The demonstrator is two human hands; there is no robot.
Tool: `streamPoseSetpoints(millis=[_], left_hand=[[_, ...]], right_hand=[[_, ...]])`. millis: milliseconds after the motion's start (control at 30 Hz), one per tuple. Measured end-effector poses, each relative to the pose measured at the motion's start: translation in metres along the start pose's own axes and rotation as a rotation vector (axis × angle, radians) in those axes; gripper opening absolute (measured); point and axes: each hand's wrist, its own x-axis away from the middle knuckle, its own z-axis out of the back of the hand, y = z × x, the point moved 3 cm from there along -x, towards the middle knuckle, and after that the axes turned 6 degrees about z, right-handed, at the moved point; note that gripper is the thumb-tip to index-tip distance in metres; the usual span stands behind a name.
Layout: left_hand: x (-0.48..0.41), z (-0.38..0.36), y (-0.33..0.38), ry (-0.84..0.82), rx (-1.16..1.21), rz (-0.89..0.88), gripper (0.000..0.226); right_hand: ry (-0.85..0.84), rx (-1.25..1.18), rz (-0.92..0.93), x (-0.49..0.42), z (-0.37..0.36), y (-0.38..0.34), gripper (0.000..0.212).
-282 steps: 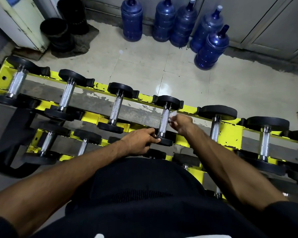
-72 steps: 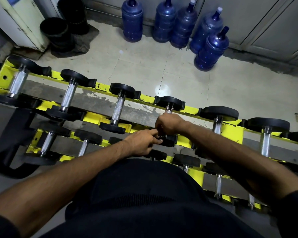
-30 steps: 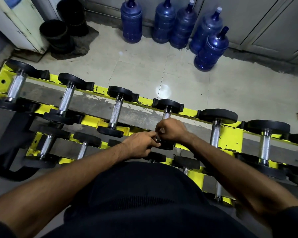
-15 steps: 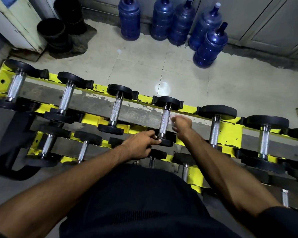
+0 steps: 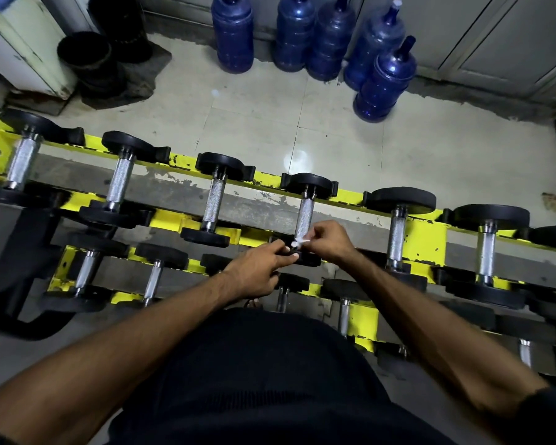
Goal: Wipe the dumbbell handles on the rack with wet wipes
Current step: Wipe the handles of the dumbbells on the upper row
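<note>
On the top row, near the middle: shiny dumbbell handle (image 5: 304,218), flat across the yellow rack (image 5: 427,232). Right at its near end, tiny white wet wipe (image 5: 300,241), bunched up and pinched in the right hand (image 5: 329,240). Left hand (image 5: 257,268) close by, bent fingertips on the black end weight (image 5: 306,259) (gripping or just touching, hard to tell). Might drop such a small wad down between the rails. Might miss the far end of the handle. Might roll the weight and nip a finger.
</note>
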Motion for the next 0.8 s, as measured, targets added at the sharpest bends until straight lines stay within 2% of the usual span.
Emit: streamPoseSetpoints(millis=[100,167,267,333,433,500,667,800], left_hand=[[0.001,-0.001,-0.001,-0.005,-0.012,0.001,0.062],[0.001,-0.002,0.0,-0.012,-0.018,-0.011,0.062],[0.001,-0.002,0.0,-0.028,-0.019,-0.011,0.061],[0.002,-0.001,0.001,-0.026,-0.012,-0.005,0.06],[0.003,-0.001,0.003,-0.005,0.004,0.007,0.059],[0.003,0.0,0.005,0.018,0.034,0.042,0.057],[-0.008,0.003,0.019,0.193,0.055,0.046,0.045],[-0.026,0.003,0.054,0.271,0.167,-0.015,0.043]], right_hand=[[-0.069,0.272,0.293,-0.003,0.0,-0.028,0.005],[-0.143,0.475,0.397,-0.011,-0.009,-0.038,0.011],[-0.234,0.705,0.411,-0.022,-0.022,-0.049,0.015],[-0.252,0.695,0.4,-0.024,-0.021,-0.05,0.015],[-0.209,0.505,0.395,-0.014,-0.008,-0.039,0.014],[-0.11,0.301,0.339,0.001,0.002,-0.023,0.013],[0.225,-0.214,0.079,0.041,0.028,0.026,0.013],[0.336,-0.607,-0.136,0.073,0.048,0.045,0.008]])
